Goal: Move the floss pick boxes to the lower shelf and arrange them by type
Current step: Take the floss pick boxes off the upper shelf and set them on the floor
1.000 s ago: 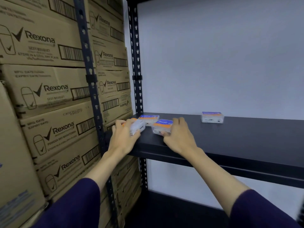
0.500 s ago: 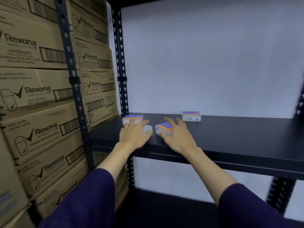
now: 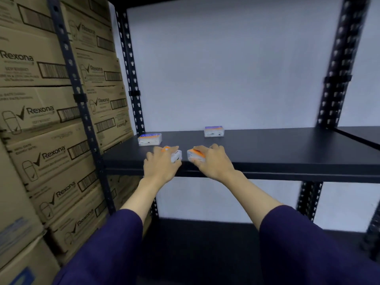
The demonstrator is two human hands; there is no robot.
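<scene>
Several small clear floss pick boxes with orange and blue labels lie on the black upper shelf point(image 3: 287, 153). My left hand point(image 3: 161, 166) grips one box point(image 3: 176, 156) at the shelf's front edge. Close beside it, my right hand point(image 3: 213, 161) grips another box point(image 3: 195, 155), also at the front edge. A third box point(image 3: 149, 139) rests at the shelf's back left corner. A fourth box point(image 3: 214, 131) sits at the back against the wall. The lower shelf point(image 3: 205, 233) is dark and lies below my forearms.
Stacked brown Rexona cartons point(image 3: 41, 120) fill the rack to the left. Black perforated uprights stand at the left point(image 3: 131, 79) and at the right point(image 3: 337, 68). A pale wall point(image 3: 226, 68) closes the back.
My view has swung rightward, so the right upright now shows. Both hands have pulled their boxes to the shelf's front edge, with fingers curled tighter over them.
</scene>
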